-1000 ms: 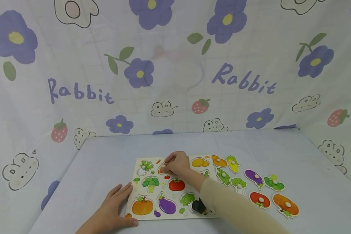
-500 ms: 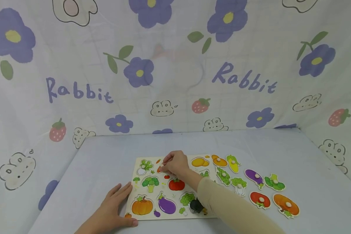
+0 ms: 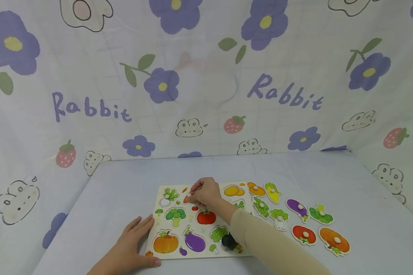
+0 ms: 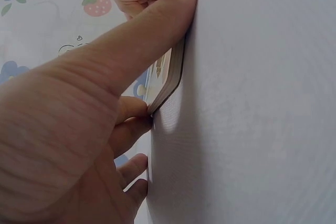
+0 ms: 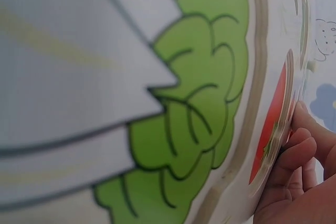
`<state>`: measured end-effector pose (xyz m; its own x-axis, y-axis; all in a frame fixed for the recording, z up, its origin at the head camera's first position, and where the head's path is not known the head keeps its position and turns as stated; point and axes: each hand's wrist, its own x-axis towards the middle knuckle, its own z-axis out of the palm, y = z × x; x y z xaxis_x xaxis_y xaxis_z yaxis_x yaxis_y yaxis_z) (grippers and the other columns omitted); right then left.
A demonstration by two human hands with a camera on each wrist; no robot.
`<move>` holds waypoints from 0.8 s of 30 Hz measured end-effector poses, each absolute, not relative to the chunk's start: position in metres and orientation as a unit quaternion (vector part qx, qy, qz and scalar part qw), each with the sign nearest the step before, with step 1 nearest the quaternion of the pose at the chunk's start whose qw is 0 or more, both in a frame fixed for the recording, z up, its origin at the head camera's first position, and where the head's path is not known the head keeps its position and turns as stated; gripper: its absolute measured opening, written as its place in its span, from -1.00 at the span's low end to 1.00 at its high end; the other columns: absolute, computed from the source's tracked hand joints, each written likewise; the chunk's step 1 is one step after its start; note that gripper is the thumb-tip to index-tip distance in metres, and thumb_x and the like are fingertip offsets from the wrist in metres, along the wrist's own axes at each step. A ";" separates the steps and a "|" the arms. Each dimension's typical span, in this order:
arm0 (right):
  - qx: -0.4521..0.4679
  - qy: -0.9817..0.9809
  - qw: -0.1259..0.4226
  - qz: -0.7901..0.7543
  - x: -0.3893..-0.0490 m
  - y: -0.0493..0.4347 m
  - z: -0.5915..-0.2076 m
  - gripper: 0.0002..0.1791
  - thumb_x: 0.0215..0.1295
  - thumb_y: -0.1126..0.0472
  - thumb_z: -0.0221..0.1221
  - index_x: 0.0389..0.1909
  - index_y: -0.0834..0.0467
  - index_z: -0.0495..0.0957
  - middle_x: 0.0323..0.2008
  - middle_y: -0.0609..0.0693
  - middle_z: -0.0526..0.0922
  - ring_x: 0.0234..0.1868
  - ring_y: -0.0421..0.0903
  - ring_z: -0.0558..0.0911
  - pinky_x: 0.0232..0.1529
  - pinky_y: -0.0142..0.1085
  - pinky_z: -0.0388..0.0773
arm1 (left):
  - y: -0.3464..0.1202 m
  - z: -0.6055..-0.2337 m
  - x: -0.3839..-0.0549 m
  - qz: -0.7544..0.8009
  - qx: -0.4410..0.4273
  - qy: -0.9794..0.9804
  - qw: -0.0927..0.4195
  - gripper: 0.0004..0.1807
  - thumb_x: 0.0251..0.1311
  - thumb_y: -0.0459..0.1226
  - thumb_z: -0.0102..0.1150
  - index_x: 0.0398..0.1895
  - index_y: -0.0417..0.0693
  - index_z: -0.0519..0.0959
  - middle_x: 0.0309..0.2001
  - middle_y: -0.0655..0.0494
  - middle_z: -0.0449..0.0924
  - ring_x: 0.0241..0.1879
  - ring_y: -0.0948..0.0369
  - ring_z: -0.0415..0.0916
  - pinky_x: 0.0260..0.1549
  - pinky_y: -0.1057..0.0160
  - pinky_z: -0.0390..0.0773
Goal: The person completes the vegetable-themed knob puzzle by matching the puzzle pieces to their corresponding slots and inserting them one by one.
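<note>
A flat puzzle board (image 3: 206, 238) printed with vegetables lies in front of me. At its far side my right hand (image 3: 206, 193) pinches the knob of an orange carrot puzzle piece (image 3: 186, 199), mostly hidden by the fingers. My left hand (image 3: 130, 244) rests at the near left corner, its fingers along the left side and its thumb on the front edge. In the left wrist view the thumb (image 4: 142, 35) lies straight against the board's rim. The right wrist view shows the printed bok choy (image 5: 194, 82) close up, with the right hand's curled fingers beyond the red tomato (image 5: 269, 129).
Loose knobbed pieces lie right of the board: a potato (image 3: 251, 187), corn (image 3: 272, 194), bok choy (image 3: 280, 225), eggplant (image 3: 293, 204), broccoli (image 3: 325, 219), tomato (image 3: 299, 231) and pumpkin (image 3: 342, 244). A patterned curtain (image 3: 206, 103) hangs behind the table (image 3: 113, 191).
My right hand has shifted slightly left with the carrot piece, less of which now shows. The left hand stays at the board's corner, and the loose pieces have not moved.
</note>
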<state>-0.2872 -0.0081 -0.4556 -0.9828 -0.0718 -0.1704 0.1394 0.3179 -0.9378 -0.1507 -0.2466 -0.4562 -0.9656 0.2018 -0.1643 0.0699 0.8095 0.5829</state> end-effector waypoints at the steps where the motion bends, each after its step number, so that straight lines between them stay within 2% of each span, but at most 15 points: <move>1: 0.023 0.806 0.092 -0.584 -0.287 -0.008 -0.456 -0.72 -0.09 0.43 0.51 -0.40 0.23 0.60 -0.51 0.07 0.62 -0.65 -0.09 0.49 -0.69 -0.40 0.49 | -0.247 -0.457 -0.150 0.300 0.076 0.945 0.107 0.31 -0.44 0.24 0.59 0.49 -0.07 0.25 0.50 0.08 0.11 0.48 -0.11 -0.21 0.30 -0.31 0.02; 10: 0.035 0.810 0.094 -0.578 -0.287 -0.009 -0.458 -0.75 -0.06 0.39 0.51 -0.42 0.20 0.60 -0.53 0.07 0.61 -0.69 -0.10 0.41 -0.72 -0.42 0.41 | -0.248 -0.458 -0.149 0.302 0.076 0.944 0.107 0.31 -0.44 0.24 0.59 0.49 -0.07 0.25 0.50 0.07 0.11 0.47 -0.12 -0.21 0.30 -0.31 0.02; 24: 0.006 0.804 0.087 -0.588 -0.283 -0.006 -0.454 -0.76 -0.04 0.42 0.49 -0.39 0.26 0.60 -0.55 0.07 0.60 -0.69 -0.11 0.43 -0.71 -0.41 0.45 | -0.246 -0.457 -0.150 0.284 0.068 0.950 0.108 0.31 -0.44 0.26 0.58 0.49 -0.05 0.25 0.50 0.07 0.12 0.48 -0.15 -0.21 0.28 -0.33 0.04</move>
<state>-0.2832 -0.0057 -0.4542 -0.9850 -0.0927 -0.1458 0.1108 0.3084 -0.9448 -0.1499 -0.2458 -0.4569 -0.9672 0.1913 -0.1670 0.0682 0.8293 0.5546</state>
